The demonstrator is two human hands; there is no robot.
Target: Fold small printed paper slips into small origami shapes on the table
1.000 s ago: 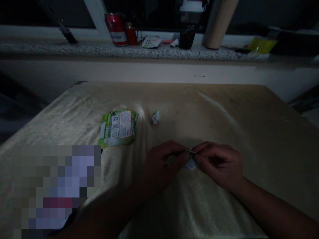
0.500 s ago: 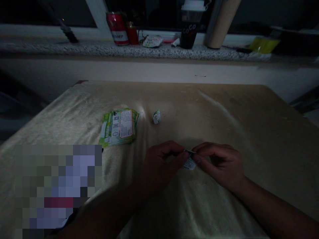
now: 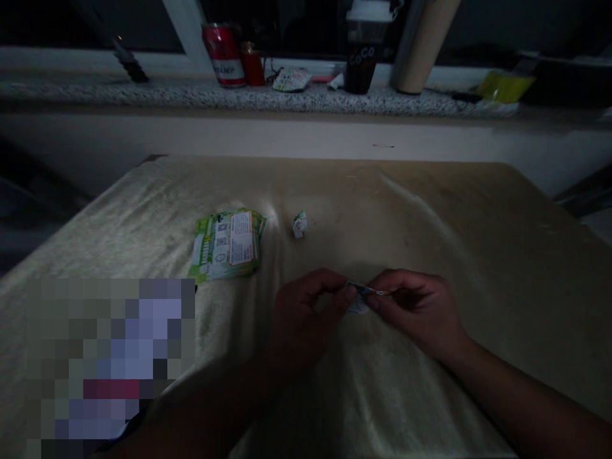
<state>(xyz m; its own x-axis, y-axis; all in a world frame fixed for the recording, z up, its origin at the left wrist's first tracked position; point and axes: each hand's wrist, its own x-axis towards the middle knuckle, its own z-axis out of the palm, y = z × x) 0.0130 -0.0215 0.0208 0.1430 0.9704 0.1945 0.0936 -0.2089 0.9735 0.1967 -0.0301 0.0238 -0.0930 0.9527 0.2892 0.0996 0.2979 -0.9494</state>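
Observation:
My left hand pinches one side of a small folded piece of printed paper between thumb and finger. On its other side, my right hand is closed on the same paper. The paper is held just in front of me, with a thin folded edge on top and a printed flap hanging below. Part of it is hidden by my fingertips. Beyond my left hand stands a small folded paper piece, white and green. Left of that lies a stack of green printed leaflets.
A gold-coloured cloth covers the table. At lower left is a pixelated patch. Along the speckled sill behind stand a red can, a red lighter, a dark lidded cup and a tan cylinder.
Both hands have shifted slightly left. My right fingers have moved along the paper, and a pale edge now shows beside them. Less of the hanging flap is visible.

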